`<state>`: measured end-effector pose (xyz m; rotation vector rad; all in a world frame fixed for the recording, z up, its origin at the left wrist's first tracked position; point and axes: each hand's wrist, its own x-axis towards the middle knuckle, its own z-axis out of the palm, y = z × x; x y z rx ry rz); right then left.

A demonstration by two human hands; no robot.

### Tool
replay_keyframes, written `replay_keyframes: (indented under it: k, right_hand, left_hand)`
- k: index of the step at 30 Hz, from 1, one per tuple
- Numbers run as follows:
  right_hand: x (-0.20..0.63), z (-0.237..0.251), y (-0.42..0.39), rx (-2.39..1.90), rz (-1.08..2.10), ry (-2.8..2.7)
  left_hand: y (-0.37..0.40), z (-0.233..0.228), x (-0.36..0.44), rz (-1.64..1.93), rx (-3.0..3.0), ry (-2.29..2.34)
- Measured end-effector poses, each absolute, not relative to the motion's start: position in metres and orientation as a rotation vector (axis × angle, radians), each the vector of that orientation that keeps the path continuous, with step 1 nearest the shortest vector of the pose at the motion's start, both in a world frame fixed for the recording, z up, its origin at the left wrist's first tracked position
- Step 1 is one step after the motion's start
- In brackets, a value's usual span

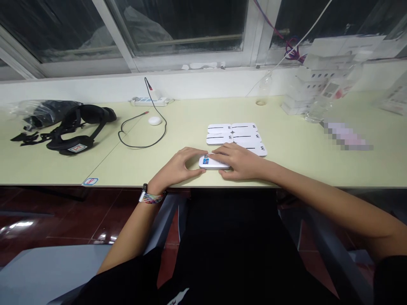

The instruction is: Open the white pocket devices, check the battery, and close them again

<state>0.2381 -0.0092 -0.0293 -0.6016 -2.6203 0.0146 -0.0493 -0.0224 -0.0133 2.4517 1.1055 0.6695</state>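
A white, flat, rounded case (210, 162) with a blue sticker lies near the front edge of the table, its far side partly hidden by fingers. My left hand (178, 168) grips its left end, thumb at the near side and fingers at the far side. Over the right end is my right hand (243, 163), with fingers across the top and thumb along the near edge. Just beyond my hands, several similar white cases (219, 138) lie side by side in two columns, each marked with a black line. My right hand partly covers the nearest of these.
Black head-strap gear (74, 131) and a plastic bag (47, 112) lie at left. A black cable (143, 147) loops around a white round puck (154, 121) near a power strip (149, 101). White boxes (305, 91) and clear bottles (264, 89) stand at the back right.
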Motion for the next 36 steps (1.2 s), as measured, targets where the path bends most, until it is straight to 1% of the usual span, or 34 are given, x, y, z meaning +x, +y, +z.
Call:
replay_keyframes:
  k: [5, 10, 14, 20, 26, 29, 33, 36]
  right_hand:
    - [0.233, -0.028, -0.012, -0.652, 0.073, -2.607]
    - [0.229, -0.035, -0.013, -0.780, 0.134, -2.532]
    - [0.233, -0.035, -0.013, -0.785, 0.277, -2.488]
    - [0.246, -0.030, -0.011, -0.683, 0.418, -2.320]
    - [0.250, -0.031, -0.005, -0.539, 0.537, -2.333]
    - [0.249, -0.030, -0.005, -0.508, 0.578, -2.282]
    - [0.246, -0.027, -0.006, -0.590, 0.684, -2.194]
    - [0.242, -0.023, -0.006, -0.761, 0.867, -2.031]
  left_hand:
    - [-0.027, -0.014, -0.045, 0.687, 2.570, 1.119]
    - [-0.030, -0.017, -0.039, 0.662, 2.844, 1.136]
    - [-0.028, -0.019, -0.038, 0.638, 2.975, 1.074]
    - [-0.025, -0.022, -0.043, 0.769, 2.919, 1.065]
    - [-0.024, -0.027, -0.046, 0.802, 2.858, 1.028]
    - [-0.024, -0.029, -0.047, 0.925, 2.833, 0.999]
    - [-0.029, -0.026, -0.040, 1.058, 2.730, 0.867]
    - [-0.032, -0.021, -0.030, 1.080, 2.826, 0.886]
